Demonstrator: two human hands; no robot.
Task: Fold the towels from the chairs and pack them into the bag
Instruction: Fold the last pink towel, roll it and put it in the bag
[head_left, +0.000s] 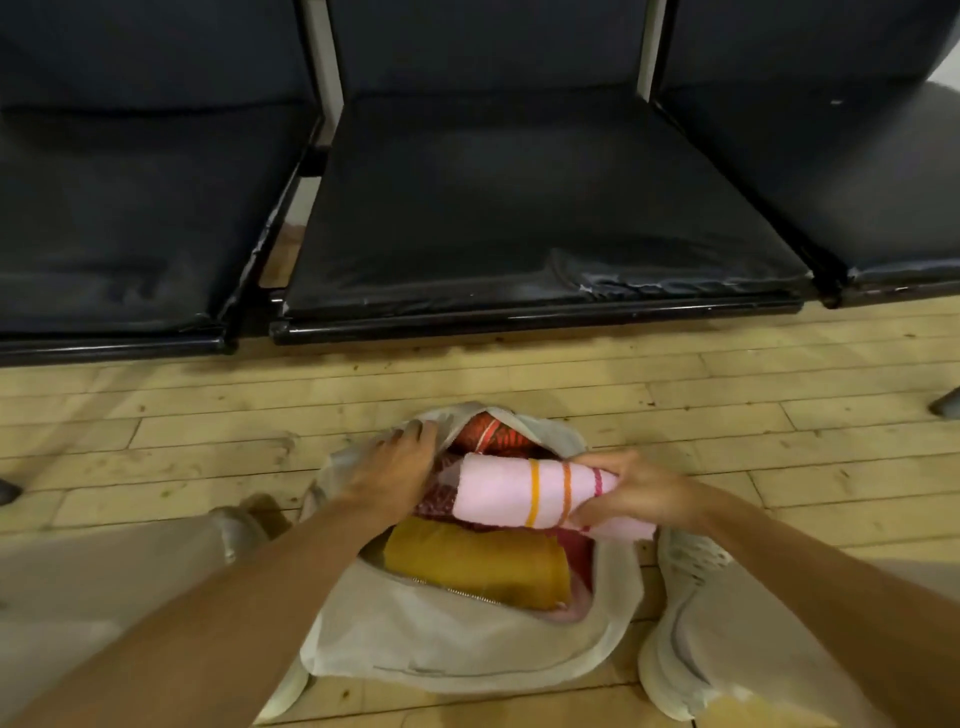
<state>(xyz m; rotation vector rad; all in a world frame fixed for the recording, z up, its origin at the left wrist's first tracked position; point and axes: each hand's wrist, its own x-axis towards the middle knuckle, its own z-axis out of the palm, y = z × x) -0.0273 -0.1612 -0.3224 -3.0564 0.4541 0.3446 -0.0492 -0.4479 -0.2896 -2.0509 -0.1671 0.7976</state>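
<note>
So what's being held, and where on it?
The right hand grips the pink towel at its striped end; the left hand holds the bag open by its rim.

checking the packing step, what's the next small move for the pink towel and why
Probably press the pink towel down into the bag beside the yellow towel: the right hand grips its striped end, it lies across the opening, and the left hand holds the rim open.

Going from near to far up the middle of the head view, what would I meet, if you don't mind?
Near wall of the bag → mustard towel → pink striped towel → red patterned towel → wooden floor → middle chair seat.
</note>
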